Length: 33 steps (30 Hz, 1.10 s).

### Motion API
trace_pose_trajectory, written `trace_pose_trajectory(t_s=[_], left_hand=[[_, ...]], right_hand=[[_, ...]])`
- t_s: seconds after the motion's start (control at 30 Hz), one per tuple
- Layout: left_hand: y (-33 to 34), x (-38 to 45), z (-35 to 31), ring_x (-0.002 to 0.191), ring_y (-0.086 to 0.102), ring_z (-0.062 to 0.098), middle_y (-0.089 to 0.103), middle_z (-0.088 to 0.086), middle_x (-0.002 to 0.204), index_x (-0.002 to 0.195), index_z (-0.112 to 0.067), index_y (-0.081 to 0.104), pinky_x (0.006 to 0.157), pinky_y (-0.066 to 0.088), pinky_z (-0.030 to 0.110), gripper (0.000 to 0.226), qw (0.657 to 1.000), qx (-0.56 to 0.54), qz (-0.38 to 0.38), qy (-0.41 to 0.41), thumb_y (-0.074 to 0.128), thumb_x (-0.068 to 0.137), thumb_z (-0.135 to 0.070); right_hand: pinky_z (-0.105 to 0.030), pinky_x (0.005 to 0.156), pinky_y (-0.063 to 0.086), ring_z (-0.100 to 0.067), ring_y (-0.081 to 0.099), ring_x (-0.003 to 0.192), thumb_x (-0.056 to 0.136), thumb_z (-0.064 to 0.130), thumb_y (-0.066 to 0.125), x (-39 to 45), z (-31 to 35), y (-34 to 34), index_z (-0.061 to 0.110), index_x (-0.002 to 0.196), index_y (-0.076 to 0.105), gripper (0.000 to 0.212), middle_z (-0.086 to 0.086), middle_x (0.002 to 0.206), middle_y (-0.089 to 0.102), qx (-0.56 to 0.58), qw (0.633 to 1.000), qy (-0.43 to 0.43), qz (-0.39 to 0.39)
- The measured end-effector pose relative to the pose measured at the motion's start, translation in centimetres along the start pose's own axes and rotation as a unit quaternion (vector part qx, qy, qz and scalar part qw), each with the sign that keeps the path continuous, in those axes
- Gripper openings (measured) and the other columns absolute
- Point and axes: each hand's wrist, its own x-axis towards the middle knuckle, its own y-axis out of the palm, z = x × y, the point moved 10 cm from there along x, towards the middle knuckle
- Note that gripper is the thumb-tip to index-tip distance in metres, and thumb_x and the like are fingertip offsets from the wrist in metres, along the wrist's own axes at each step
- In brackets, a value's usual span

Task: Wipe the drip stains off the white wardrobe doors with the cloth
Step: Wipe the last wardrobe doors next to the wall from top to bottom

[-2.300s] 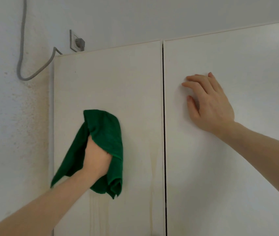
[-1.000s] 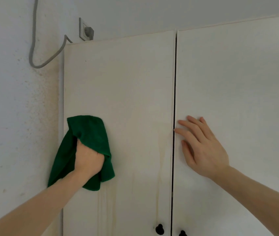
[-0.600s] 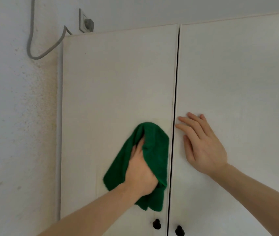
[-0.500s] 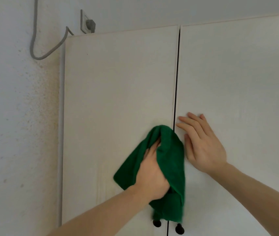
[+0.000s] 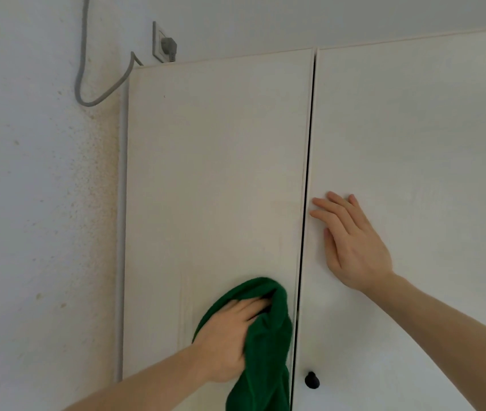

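Two white wardrobe doors fill the view, the left door (image 5: 215,173) and the right door (image 5: 413,129), split by a dark gap. My left hand (image 5: 227,336) grips a green cloth (image 5: 268,345) and presses it against the lower part of the left door, close to the gap. Part of the cloth hangs down below my hand. Faint yellowish drip streaks (image 5: 185,307) run down the left door just left of the cloth. My right hand (image 5: 351,244) rests flat on the right door beside the gap, fingers straight.
A black knob (image 5: 312,380) sits low on the right door; the cloth hides the left door's knob. On the speckled wall at left, a grey cable (image 5: 99,93) loops down from a plug in a socket (image 5: 166,44) above the wardrobe.
My left hand swept the cloth from the left side of the left door across to the gap, then down. My right hand has stayed flat on the right door.
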Motion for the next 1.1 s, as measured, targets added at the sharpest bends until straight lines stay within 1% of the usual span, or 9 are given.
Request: trace_pose_trajectory(t_s=[0.13, 0.2, 0.3, 0.4, 0.6, 0.7, 0.8, 0.93, 1.1], left_hand=[[-2.6, -0.8, 4.6, 0.129, 0.051, 0.016, 0.052, -0.003, 0.145, 0.145, -0.02, 0.047, 0.114, 0.039, 0.038, 0.048, 0.997, 0.02, -0.032, -0.063, 0.044, 0.103, -0.045], [-5.6, -0.5, 6.3, 0.114, 0.059, 0.016, 0.062, -0.002, 0.127, 0.127, -0.015, 0.061, 0.101, 0.05, 0.043, 0.036, 0.994, 0.003, -0.077, -0.078, 0.044, 0.105, -0.037], [-10.9, -0.8, 9.4, 0.099, 0.055, 0.0, 0.063, -0.008, 0.109, 0.104, -0.017, 0.062, 0.093, 0.053, 0.033, 0.016, 0.977, -0.005, -0.158, -0.144, 0.052, 0.103, -0.029], [-15.2, -1.5, 12.4, 0.067, 0.045, -0.002, 0.052, -0.011, 0.073, 0.074, -0.024, 0.045, 0.068, 0.045, 0.027, 0.038, 0.957, 0.039, -0.229, -0.171, 0.033, 0.106, -0.039], [-20.9, -0.6, 17.0, 0.067, 0.048, 0.02, 0.051, 0.002, 0.073, 0.08, -0.014, 0.05, 0.067, 0.043, 0.035, 0.027, 0.932, 0.072, -0.274, -0.226, 0.041, 0.102, -0.003], [-21.6, -0.1, 18.1, 0.066, 0.044, 0.016, 0.051, 0.007, 0.074, 0.082, -0.003, 0.052, 0.064, 0.039, 0.032, 0.023, 0.926, 0.046, -0.283, -0.245, 0.043, 0.1, 0.007], [-19.7, -0.3, 19.0, 0.071, 0.043, 0.012, 0.051, 0.003, 0.081, 0.09, -0.007, 0.053, 0.072, 0.039, 0.03, 0.019, 0.928, 0.04, -0.25, -0.275, 0.041, 0.1, 0.005], [-14.2, -2.0, 18.5, 0.071, 0.05, 0.016, 0.051, 0.001, 0.077, 0.083, -0.017, 0.045, 0.071, 0.045, 0.035, 0.022, 0.931, 0.007, -0.209, -0.298, 0.044, 0.1, -0.004], [-10.0, -5.2, 17.4, 0.068, 0.05, 0.026, 0.05, 0.004, 0.072, 0.077, -0.019, 0.042, 0.069, 0.049, 0.049, 0.023, 0.923, 0.031, -0.204, -0.326, 0.046, 0.097, -0.008]], right_hand=[[-0.058, 0.123, 0.026, -0.037, 0.045, 0.144, 0.098, 0.004, 0.038, 0.0, -0.1, -0.2, 0.0, 0.133, 0.062, 0.042, -0.013, 0.145, 0.057, 0.003, 1.0, -0.002, -0.002], [-0.059, 0.123, 0.026, -0.037, 0.044, 0.144, 0.098, 0.004, 0.039, 0.0, -0.1, -0.2, 0.0, 0.132, 0.062, 0.042, -0.013, 0.145, 0.057, 0.005, 1.0, -0.002, -0.003], [-0.059, 0.123, 0.026, -0.037, 0.044, 0.144, 0.098, 0.005, 0.038, 0.0, -0.1, -0.1, 0.0, 0.131, 0.062, 0.041, -0.012, 0.145, 0.057, 0.007, 1.0, -0.001, -0.001], [-0.058, 0.123, 0.025, -0.037, 0.045, 0.144, 0.098, 0.005, 0.039, 0.0, 0.0, -0.2, 0.0, 0.13, 0.063, 0.04, -0.012, 0.145, 0.057, 0.006, 1.0, 0.0, -0.003], [-0.058, 0.123, 0.025, -0.037, 0.045, 0.144, 0.096, 0.002, 0.043, 0.0, -0.1, -0.2, 0.0, 0.129, 0.064, 0.039, -0.013, 0.144, 0.058, 0.011, 1.0, -0.002, -0.012], [-0.058, 0.124, 0.025, -0.037, 0.046, 0.143, 0.096, 0.002, 0.043, 0.0, -0.1, -0.3, 0.0, 0.128, 0.064, 0.038, -0.013, 0.144, 0.059, 0.01, 1.0, -0.003, -0.017], [-0.058, 0.123, 0.025, -0.037, 0.046, 0.143, 0.096, 0.002, 0.043, 0.0, -0.1, -0.3, 0.001, 0.127, 0.064, 0.038, -0.013, 0.143, 0.059, 0.011, 1.0, -0.003, -0.018], [-0.058, 0.123, 0.025, -0.037, 0.046, 0.143, 0.095, 0.002, 0.044, -0.2, -0.2, -0.1, 0.001, 0.126, 0.065, 0.037, -0.013, 0.142, 0.06, 0.016, 1.0, -0.005, -0.024], [-0.058, 0.123, 0.026, -0.038, 0.047, 0.142, 0.095, 0.0, 0.046, -0.2, -0.2, -0.2, 0.0, 0.123, 0.066, 0.034, -0.013, 0.14, 0.061, 0.011, 0.999, -0.008, -0.04]])
